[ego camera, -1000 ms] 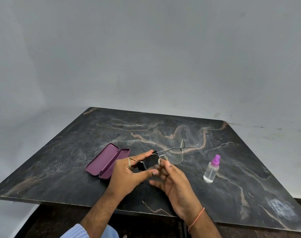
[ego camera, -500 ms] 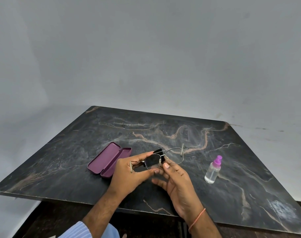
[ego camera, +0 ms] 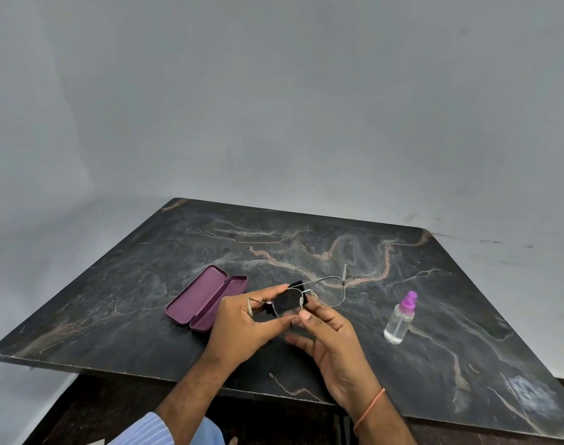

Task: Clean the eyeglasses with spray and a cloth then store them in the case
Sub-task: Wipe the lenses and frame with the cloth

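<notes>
Thin metal-framed eyeglasses (ego camera: 329, 292) are held above the dark marble table (ego camera: 306, 252), temples unfolded. My left hand (ego camera: 242, 326) pinches the left rim between thumb and forefinger. A small black cloth (ego camera: 287, 301) covers the left lens, and my right hand (ego camera: 330, 345) presses it against the lens with the thumb in front and fingers behind. The purple case (ego camera: 205, 298) lies open to the left of my hands. A clear spray bottle (ego camera: 400, 317) with a purple nozzle stands upright to the right.
A plain grey wall rises behind the table. The near table edge (ego camera: 113, 369) runs just below my wrists, with dark floor under it. An orange thread circles my right wrist (ego camera: 369, 411).
The black cloth now shows more above the left lens, and my right thumb has slid across it. Both hands and the glasses stay in nearly the same place.
</notes>
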Demonstrator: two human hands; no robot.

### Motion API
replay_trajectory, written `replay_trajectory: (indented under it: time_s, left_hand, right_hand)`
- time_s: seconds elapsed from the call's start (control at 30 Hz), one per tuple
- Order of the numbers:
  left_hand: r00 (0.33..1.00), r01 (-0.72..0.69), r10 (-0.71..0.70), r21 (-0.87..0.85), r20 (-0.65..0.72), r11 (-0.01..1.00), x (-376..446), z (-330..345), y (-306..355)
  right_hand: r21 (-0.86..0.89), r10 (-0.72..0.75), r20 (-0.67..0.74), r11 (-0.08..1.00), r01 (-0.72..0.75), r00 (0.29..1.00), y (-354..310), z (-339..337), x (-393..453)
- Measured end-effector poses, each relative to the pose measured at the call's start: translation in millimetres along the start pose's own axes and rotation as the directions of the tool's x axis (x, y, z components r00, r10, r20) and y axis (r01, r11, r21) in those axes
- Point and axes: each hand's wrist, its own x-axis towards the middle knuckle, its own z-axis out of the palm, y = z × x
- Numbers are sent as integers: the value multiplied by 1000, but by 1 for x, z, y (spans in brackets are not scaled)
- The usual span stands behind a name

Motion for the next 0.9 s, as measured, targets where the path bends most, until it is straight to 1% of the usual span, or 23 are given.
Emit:
replay_trajectory:
  time_s: [0.13, 0.23, 0.37, 0.5, 0.63, 0.9]
  left_hand:
    - [1000, -1, 0, -22, -26, 1000, 0, 1, 2]
    - [999, 11, -13, -43, -38, 999, 0, 0, 3]
    - [1000, 5, -5, -37, 4, 999, 0, 0, 5]
    - [999, -33, 33, 24, 14, 999, -1, 1, 5]
    - [998, -66, 66, 64, 10, 996, 0, -1, 4]
    - [992, -129, 130, 50, -6, 990, -1, 0, 2]
  right_hand:
    - [-14, -9, -15, 1000, 9, 1000, 1, 0, 0]
    - [21, -30, -58, 999, 32, 998, 1, 1, -1]
    - [54, -21, -62, 998, 24, 998, 0, 2, -1]
    - [8, 32, -70, 999, -32, 997, -1, 5, 0]
    - [-32, 33, -123, 999, -37, 992, 0, 7, 2]
    - [-26, 58, -173, 998, -63, 983, -1, 9, 2]
